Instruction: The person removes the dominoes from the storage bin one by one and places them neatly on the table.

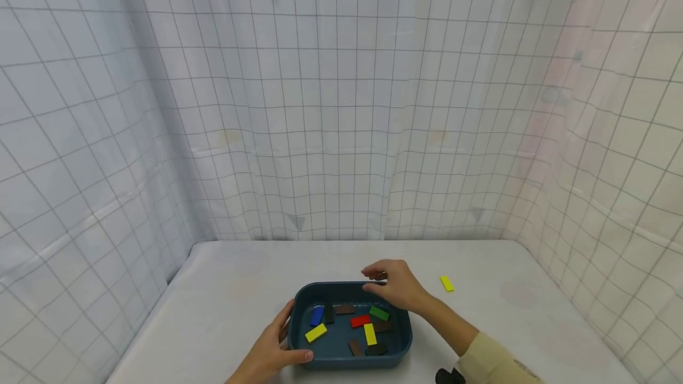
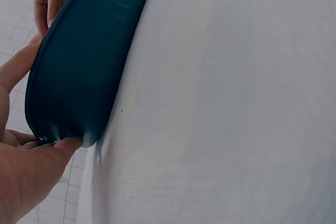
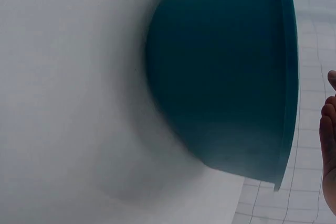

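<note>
A dark teal plastic tub (image 1: 352, 363) stands near the table's front, with small flat rectangular blocks lying scattered inside. Among them are a blue block (image 1: 317, 315), a red block (image 1: 360, 321), a green block (image 1: 379, 313) and two yellow ones; the others are brown and black. My left hand (image 1: 269, 349) grips the tub's left end, thumb at the near corner and fingers along the side. Over the far right rim hovers my right hand (image 1: 399, 285), fingers loosely bent and thumb apart. Nothing shows between them. In the right wrist view, that hand (image 3: 329, 140) is mostly cut off.
A single yellow block (image 1: 447, 283) lies on the white table (image 1: 224, 301), right of the tub and beyond the right forearm. Grid-patterned white curtains (image 1: 341, 105) enclose the back and both sides. A small black object (image 1: 450, 376) sits by the right sleeve.
</note>
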The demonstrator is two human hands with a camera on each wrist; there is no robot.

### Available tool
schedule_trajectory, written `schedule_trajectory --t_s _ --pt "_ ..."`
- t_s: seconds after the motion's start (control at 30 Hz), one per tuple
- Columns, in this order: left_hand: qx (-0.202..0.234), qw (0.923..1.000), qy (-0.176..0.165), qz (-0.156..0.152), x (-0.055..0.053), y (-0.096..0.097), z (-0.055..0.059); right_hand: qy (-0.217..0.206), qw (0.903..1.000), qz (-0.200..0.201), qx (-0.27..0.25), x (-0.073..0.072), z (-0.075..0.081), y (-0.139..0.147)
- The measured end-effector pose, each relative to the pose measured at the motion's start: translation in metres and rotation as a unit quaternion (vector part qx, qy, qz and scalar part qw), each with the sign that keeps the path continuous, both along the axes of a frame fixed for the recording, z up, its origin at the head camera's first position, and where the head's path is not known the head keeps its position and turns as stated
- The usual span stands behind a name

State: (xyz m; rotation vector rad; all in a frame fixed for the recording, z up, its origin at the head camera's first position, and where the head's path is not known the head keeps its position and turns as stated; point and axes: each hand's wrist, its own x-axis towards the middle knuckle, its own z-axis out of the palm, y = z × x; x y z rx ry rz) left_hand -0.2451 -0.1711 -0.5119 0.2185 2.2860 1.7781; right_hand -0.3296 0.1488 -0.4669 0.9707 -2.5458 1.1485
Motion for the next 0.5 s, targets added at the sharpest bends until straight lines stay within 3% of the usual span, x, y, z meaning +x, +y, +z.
schedule_trajectory --t_s 0.3,0.5 --pt "0.003 1.0000 -0.001 0.001 0.001 0.001 0.002 -0.021 0.9958 0.087 0.019 -0.001 -0.009 -0.037" --pt "0.010 0.9999 -0.002 -0.009 0.001 -0.001 0.004 -0.047 0.9918 0.109 0.047 0.001 -0.013 -0.056"
